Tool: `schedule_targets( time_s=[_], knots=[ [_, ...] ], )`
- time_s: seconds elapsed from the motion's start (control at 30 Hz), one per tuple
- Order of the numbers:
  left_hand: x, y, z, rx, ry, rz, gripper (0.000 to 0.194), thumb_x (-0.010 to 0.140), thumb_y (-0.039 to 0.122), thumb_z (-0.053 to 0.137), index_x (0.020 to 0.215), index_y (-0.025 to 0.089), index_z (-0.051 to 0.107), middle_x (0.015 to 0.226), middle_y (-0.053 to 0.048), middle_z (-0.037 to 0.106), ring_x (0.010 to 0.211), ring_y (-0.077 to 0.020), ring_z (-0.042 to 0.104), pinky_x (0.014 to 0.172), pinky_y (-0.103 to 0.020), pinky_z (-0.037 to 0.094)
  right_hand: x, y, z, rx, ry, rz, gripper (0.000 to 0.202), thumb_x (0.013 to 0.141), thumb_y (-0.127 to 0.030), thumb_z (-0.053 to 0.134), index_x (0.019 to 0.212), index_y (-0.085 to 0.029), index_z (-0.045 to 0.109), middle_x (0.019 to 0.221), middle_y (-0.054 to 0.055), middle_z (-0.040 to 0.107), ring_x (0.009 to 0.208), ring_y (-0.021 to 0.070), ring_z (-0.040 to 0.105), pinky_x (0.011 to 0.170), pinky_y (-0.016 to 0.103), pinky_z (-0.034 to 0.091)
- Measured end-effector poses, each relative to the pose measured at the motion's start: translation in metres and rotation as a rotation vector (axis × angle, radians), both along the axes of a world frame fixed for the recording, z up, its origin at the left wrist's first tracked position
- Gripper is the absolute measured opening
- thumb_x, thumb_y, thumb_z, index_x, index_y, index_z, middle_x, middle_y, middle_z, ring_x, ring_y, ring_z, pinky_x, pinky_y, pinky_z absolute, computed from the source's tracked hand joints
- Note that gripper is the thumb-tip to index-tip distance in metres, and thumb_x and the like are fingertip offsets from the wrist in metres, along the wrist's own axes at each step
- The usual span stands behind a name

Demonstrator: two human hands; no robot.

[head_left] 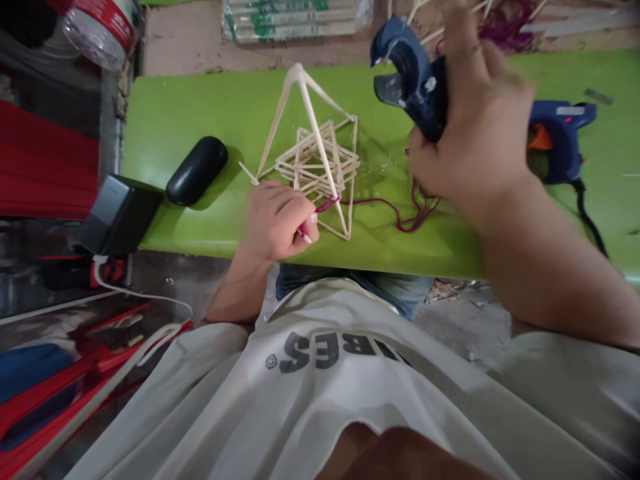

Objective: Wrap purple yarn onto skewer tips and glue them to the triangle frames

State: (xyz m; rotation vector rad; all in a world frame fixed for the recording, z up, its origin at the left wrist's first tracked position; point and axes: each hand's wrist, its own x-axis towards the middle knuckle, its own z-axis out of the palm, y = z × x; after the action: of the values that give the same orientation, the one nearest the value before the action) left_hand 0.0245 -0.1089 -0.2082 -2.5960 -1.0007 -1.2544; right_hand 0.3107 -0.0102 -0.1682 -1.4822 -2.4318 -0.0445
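Note:
A pyramid-shaped frame of pale wooden sticks [320,127] stands on the green surface, with a stack of crossed sticks [303,163] inside it. My left hand [280,220] is closed at its near-left corner. A stick end and purple yarn [375,200] show at its fingers; the grip itself is partly hidden. The yarn runs rightward past the frame into a loose bundle. Above the table at the right, my right hand [475,120] is wrapped around a blue hand tool with curved, parted jaws [413,73]. Its exact kind is unclear, and the hand is slightly blurred.
A blue glue gun [560,133] with a cord lies at the right. Left of the frame are a black oval case [197,170] and a dark box [120,213]. Wrapped sticks [295,19] and a purple yarn heap [510,23] lie at the back.

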Motion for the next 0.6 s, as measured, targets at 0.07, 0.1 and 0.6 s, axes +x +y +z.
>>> schedule_targets(
  time_s=[0.07,0.1,0.6],
  knots=[
    [-0.002,-0.001,-0.003,-0.003,-0.003,0.031,0.018,0.099,0.023,0.054,0.084,0.024,0.046,0.067,0.002,0.052,0.058,-0.0156,0.047,0.062,-0.037,0.032,-0.002,-0.001,0.006,-0.083,-0.019,0.0,0.111,0.071,-0.034,0.059,0.175,-0.002,0.037,0.143,0.028,0.071,0.125,0.0537,0.073,0.102,0.066,0.063],
    [-0.003,-0.001,-0.006,-0.004,-0.007,0.045,0.018,0.1,0.023,0.055,0.084,0.024,0.046,0.068,0.001,0.052,0.058,-0.0159,0.047,0.062,-0.038,0.031,-0.003,-0.002,0.006,-0.101,-0.007,-0.003,0.106,0.075,-0.034,0.058,0.175,-0.006,0.039,0.143,0.026,0.071,0.127,0.0521,0.073,0.104,0.064,0.063],
    [-0.024,-0.018,0.02,-0.225,-0.252,0.17,0.068,0.099,0.061,0.054,0.163,0.038,0.044,0.136,-0.015,0.056,0.107,-0.0286,0.069,0.054,-0.038,0.052,0.015,0.005,0.007,-0.088,0.14,-0.001,0.081,0.087,-0.032,0.063,0.165,-0.014,0.053,0.152,0.024,0.069,0.135,0.0464,0.07,0.115,0.062,0.059]
  ],
)
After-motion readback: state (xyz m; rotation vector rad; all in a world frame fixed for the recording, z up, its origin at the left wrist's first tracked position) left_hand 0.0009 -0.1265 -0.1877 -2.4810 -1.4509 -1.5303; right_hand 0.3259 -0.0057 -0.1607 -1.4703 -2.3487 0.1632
